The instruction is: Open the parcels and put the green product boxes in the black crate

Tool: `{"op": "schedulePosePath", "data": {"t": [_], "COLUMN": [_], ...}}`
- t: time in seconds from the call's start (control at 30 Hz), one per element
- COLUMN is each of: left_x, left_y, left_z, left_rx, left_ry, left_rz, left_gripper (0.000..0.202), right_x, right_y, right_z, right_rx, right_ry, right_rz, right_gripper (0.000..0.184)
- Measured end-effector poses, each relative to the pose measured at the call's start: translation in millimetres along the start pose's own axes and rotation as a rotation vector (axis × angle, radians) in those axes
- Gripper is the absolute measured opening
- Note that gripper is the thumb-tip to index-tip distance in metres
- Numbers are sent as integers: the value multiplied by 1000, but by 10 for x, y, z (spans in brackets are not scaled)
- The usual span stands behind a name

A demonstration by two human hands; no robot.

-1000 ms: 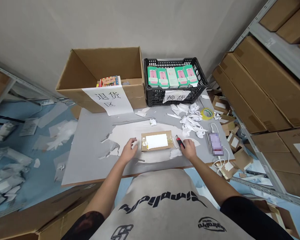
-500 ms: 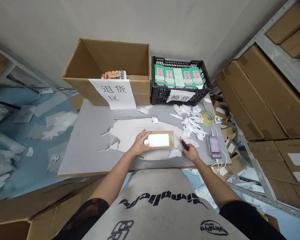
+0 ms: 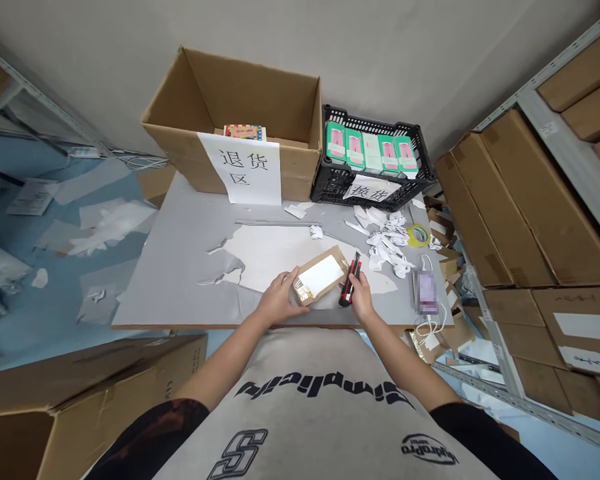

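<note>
My left hand [image 3: 280,299] grips the left end of a kraft-paper parcel [image 3: 320,275], which has a white label and yellowish tape at that end. The parcel is tilted and seems raised slightly above the grey table [image 3: 170,280]. My right hand [image 3: 361,298] is shut on a black and red utility knife [image 3: 351,281], held upright just right of the parcel. Knife and parcel are very close, and I cannot tell if they touch. Its blade is not visible.
Crumpled white paper [image 3: 385,243], a yellow tape roll [image 3: 419,235] and a blurred cabled device [image 3: 426,292] lie right. Behind stand a labelled cardboard box [image 3: 240,160] and black crate [image 3: 370,183] of green-and-pink boxes. Cartons fill the shelves right.
My left hand has moved onto the parcel and tilted it up off the table. My right hand has taken up the knife and brought it beside the parcel. The view has shifted slightly.
</note>
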State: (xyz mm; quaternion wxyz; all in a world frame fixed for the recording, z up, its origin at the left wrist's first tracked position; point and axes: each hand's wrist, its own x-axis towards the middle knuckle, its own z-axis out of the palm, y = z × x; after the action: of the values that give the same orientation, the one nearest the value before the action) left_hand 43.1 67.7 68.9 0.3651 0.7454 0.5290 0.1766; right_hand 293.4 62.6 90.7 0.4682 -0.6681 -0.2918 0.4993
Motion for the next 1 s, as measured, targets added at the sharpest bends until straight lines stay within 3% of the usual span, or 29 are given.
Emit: {"op": "schedulePosePath", "data": {"t": [0.07,0.17,0.23,0.33,0.4,0.47,0.53,0.6,0.7,0.8,1.0], "left_x": [-162,-353,-385,-215,32,335,629,854,1006,993,952], "left_y": [-17,12,84,259,392,509,590,628,623,589,585], "left_z": [147,297,243,-45,-235,-319,-286,-194,-80,-40,19], "left_rx": [0,-38,-11,198,382,543,668,713,698,690,725], "left_ry": [56,40,-70,-219,-215,-270,-436,-552,-431,-261,-221], "left_rz": [1,-9,14,168,359,543,653,712,639,474,308], "left_gripper": [101,53,29,17,37,77,102,113,109,106,106], "right_x": [127,372,506,549,453,286,89,-100,-314,-386,-39], "right_y": [-47,-221,-342,-403,-328,-181,-11,130,220,180,92], "right_z": [161,260,195,-49,-241,-413,-553,-667,-799,-873,-840], "right_rx": [159,248,236,111,15,-47,-76,-94,-80,-43,-118], "right_ry": [-50,-291,-405,-378,-313,-272,-241,-194,-196,-323,-514], "right_rz": [-10,80,143,169,173,195,230,253,246,209,150], "right_gripper": [38,30,28,25,24,25,28,32,45,57,55]}}
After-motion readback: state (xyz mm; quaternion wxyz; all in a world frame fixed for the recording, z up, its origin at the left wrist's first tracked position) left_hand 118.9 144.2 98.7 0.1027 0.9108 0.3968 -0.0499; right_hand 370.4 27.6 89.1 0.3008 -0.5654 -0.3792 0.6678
